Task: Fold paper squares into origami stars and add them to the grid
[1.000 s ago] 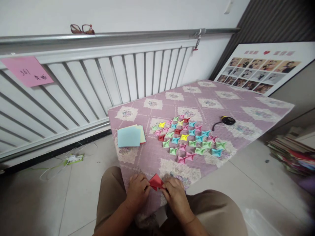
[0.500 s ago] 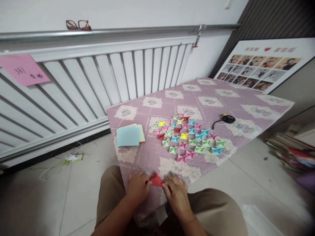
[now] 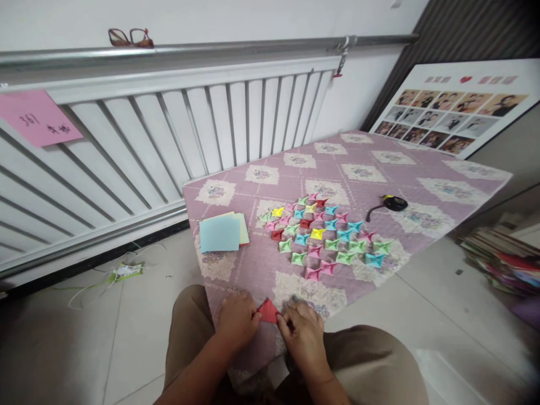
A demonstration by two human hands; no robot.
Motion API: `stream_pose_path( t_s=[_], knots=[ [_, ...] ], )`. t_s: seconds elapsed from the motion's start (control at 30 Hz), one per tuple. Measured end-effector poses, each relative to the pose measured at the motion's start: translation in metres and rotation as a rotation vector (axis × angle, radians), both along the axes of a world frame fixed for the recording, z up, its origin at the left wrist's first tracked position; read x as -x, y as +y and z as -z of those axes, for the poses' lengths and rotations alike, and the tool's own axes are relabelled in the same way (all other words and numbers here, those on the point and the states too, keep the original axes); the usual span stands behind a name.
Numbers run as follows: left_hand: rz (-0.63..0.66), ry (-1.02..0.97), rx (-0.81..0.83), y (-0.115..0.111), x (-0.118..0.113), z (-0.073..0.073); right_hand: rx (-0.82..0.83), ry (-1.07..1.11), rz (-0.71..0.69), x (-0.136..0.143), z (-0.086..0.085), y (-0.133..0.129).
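A small folded red paper [image 3: 268,310] lies on the near edge of the table, which is covered by a purple quilted cloth [image 3: 371,191]. My left hand [image 3: 237,326] pinches its left side and my right hand [image 3: 302,334] presses its right side. Beyond my hands, several small folded paper pieces [image 3: 323,236] in green, pink, blue, yellow and red are laid in rows on the cloth. A stack of square paper sheets [image 3: 221,233], light blue on top, sits to their left.
A black tape measure [image 3: 392,203] lies right of the paper pieces. A white radiator [image 3: 177,135] with a pink note [image 3: 36,117] and glasses [image 3: 129,37] stands behind. A photo board [image 3: 455,104] leans at the right; stacked books [image 3: 502,259] and loose cords [image 3: 122,273] lie on the floor.
The red paper has gone from slightly raised to flat against the cloth, and both hands have shifted a little on it. The view tilted slightly.
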State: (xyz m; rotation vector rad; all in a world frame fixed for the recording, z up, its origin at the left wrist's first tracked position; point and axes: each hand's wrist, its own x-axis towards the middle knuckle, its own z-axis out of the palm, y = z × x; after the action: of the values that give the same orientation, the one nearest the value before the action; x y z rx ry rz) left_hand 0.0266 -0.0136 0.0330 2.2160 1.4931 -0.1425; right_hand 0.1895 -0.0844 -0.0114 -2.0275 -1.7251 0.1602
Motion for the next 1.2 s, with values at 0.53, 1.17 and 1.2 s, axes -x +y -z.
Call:
stream_pose_path(
  t_s=[0.53,1.17,1.2],
  knots=[
    [0.037,0.050,-0.019,0.003,-0.001,0.002,0.032,-0.021,0.036,0.003,-0.004,0.004],
    [0.348,-0.021,-0.155,-0.003,0.003,0.012,0.054,-0.042,0.051,0.006,-0.009,0.005],
    [0.404,-0.033,-0.158,-0.003,0.004,0.012,0.052,-0.046,0.050,0.006,-0.008,0.005]
  ],
)
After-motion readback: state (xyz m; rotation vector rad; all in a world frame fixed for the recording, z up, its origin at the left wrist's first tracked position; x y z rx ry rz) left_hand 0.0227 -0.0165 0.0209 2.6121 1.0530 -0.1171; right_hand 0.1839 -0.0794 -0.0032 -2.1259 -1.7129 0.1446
